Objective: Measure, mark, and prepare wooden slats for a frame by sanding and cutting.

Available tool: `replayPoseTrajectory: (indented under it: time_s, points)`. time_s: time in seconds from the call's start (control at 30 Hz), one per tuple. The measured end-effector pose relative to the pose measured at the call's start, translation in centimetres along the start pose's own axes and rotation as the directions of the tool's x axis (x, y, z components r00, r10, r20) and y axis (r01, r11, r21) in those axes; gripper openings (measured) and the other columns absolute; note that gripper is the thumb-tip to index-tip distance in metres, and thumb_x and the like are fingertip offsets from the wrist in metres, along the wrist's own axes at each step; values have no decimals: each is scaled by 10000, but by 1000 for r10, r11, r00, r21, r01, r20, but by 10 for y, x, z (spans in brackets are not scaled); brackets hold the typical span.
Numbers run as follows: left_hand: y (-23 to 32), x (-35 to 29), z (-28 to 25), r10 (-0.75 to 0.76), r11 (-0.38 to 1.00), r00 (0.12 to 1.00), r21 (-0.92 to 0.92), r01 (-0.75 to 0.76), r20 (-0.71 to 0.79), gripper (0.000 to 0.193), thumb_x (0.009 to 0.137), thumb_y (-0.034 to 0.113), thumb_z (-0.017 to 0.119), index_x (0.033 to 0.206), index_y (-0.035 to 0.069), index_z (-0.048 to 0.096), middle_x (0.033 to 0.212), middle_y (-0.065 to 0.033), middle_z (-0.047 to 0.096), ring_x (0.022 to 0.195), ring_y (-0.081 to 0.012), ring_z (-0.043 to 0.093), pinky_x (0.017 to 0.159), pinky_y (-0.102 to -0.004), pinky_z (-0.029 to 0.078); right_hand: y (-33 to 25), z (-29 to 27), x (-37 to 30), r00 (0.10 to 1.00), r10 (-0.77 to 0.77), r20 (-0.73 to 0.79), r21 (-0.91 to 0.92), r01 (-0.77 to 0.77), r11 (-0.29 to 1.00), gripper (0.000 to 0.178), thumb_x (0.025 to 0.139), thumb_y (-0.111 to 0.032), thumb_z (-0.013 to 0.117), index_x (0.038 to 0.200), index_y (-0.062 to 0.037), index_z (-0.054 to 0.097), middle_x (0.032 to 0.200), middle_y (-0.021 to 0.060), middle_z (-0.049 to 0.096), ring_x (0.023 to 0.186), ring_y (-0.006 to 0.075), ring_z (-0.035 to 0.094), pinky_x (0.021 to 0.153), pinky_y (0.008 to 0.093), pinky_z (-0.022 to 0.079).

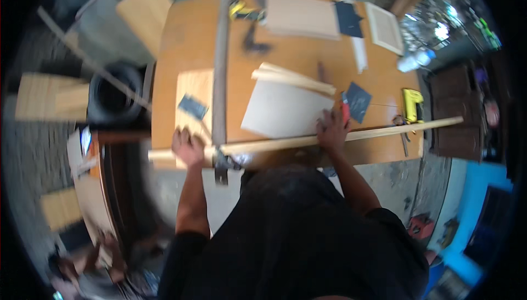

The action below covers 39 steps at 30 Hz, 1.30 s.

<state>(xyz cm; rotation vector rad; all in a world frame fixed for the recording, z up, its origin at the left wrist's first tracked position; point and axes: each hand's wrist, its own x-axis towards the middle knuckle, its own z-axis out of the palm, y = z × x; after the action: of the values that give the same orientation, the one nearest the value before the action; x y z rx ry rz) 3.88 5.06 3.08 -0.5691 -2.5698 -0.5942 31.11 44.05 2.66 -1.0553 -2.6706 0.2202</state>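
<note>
Head view: I see left hand (188, 146) and right hand (332, 129) curled at the long wooden strip (274, 145), pinch unclear; probably aligning, so next calls for steadiness.

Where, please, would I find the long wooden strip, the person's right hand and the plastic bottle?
Long wooden strip (274, 144): head view, on its middle stretch.
Right hand (332, 129): head view, on the back of the hand.
Plastic bottle (415, 61): head view, on its body.
</note>
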Motion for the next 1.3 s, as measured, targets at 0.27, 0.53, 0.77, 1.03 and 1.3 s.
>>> replayPoseTrajectory:
  time_s: [0.27,0.53,0.77,1.03,1.3]
  points:
    - [-1,-2,2,-155,981,984,127,144,89,406,865,347,550,1217,162,635,1392,-90,515,1316,-301,432,1085,-524,268,1,6,6,997,-61,38,-56,63,996,475,905,-404,571,1309,-156,585,1398,139,520,1330,327,437,1082,657,211]
    - [-3,-8,-2,-177,981,979,101,167,105,404,872,365,545,1204,156,640,1366,-98,527,1322,-312,416,1095,-516,250,-22,-4,10,986,-162,-50,-20,161,987,520,883,-328,629,1360,-146,532,1378,156,527,1301,341,454,1081,594,266]
    - [-41,-1,2,-206,945,962,-220,243,178,357,871,209,577,1209,108,636,1324,-126,552,1251,-333,490,1087,-456,314,-164,-42,4,698,-643,317,770,206,604,478,910,-190,613,1370,-115,507,1186,196,586,986,371,617,866,454,504]
    - [-78,4,-48,-103,963,971,-222,152,214,426,855,60,575,1280,24,562,1329,-198,544,1260,-340,508,1106,-382,362,-250,-23,-11,459,-749,477,631,415,656,463,931,-323,590,1376,-215,518,1168,209,557,1037,419,601,895,495,501]
    - [-118,-27,-80,-66,997,947,-9,72,315,512,832,127,590,1340,98,539,1410,-126,479,1359,-332,397,1146,-604,203,-285,-7,-38,603,-623,498,437,445,781,372,930,-370,601,1255,-190,598,1133,141,561,1008,377,618,861,486,518]
